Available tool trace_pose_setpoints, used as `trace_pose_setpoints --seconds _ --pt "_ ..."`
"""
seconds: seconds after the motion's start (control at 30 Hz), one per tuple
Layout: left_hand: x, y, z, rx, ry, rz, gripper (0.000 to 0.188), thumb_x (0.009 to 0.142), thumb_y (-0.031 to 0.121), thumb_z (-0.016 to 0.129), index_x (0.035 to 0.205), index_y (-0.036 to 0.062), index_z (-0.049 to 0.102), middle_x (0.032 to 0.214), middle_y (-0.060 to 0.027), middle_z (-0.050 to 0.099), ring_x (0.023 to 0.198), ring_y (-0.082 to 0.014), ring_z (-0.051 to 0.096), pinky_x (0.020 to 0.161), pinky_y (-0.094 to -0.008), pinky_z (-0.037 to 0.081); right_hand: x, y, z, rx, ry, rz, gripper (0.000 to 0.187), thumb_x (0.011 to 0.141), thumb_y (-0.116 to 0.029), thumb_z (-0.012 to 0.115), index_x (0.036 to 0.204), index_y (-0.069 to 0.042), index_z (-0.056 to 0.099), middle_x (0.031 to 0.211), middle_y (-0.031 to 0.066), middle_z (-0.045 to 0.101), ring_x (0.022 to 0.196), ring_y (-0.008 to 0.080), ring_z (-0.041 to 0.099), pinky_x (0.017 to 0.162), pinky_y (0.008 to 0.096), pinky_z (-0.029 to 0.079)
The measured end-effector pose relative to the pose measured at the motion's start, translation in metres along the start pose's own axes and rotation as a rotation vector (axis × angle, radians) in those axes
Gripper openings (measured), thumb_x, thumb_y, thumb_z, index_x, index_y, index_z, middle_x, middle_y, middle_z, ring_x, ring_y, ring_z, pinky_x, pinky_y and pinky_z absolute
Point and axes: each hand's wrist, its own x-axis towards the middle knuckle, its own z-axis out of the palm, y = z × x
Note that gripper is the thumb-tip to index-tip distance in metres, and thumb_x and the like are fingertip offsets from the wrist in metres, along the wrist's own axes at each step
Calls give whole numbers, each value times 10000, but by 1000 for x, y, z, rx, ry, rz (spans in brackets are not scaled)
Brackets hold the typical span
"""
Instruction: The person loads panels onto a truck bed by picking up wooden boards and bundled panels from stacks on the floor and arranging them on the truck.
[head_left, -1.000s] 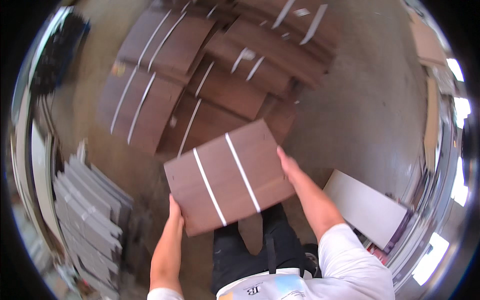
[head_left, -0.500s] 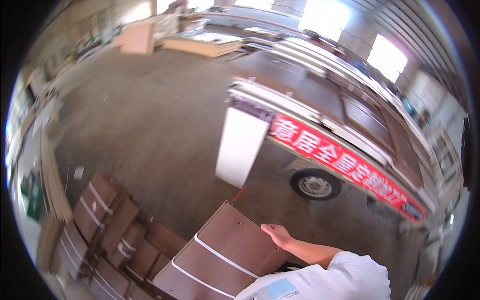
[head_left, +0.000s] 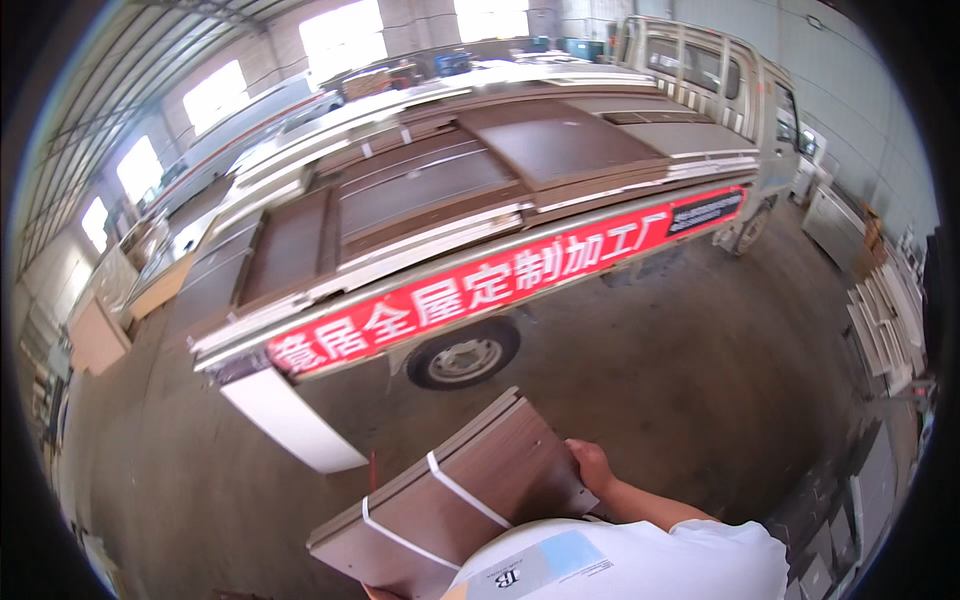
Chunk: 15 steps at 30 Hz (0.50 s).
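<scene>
A bundle of brown wood-grain boards (head_left: 470, 490), bound with two white straps, leans tilted against the front of my white shirt. Round its right edge my right hand (head_left: 590, 468) is closed, with the thumb side uppermost. At the bundle's lower left edge only a sliver of my left hand (head_left: 376, 592) shows, gripping from below; most of its fingers are hidden. Small drilled holes dot the face of the top board.
Ahead stands a flatbed truck (head_left: 465, 360) with a red banner along its side, loaded with brown and white panels (head_left: 420, 185). A white flap (head_left: 290, 420) hangs from its rear corner. Stacked pale boards (head_left: 885, 330) line the right, with grey panels (head_left: 870, 480) nearer.
My view has swung right, so the truck now fills the middle and the strapped stacks at lower left have left sight. The bundle has come along in my hands.
</scene>
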Motion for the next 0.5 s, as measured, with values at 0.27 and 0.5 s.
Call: trace_pose_setpoints --seconds 0.27,0.5 --pt "88 -25 222 55 -560 58 662 1024 587 371 1518 154 452 1514 -80 509 1378 -303 478 1134 -492 402 50 5 -171 348 453 130 474 1007 -430 517 1009 -21 756 890 58 708 823 156 604 764 312 464" --pt "114 -64 513 250 -1052 -72 717 1034 604 448 1541 99 409 1503 -71 515 1337 -268 516 1119 -432 412 90 71 -283 1015 816 47 571 1019 -500 429 1377 -89 598 1374 109 623 1276 283 548 1133 422 384"
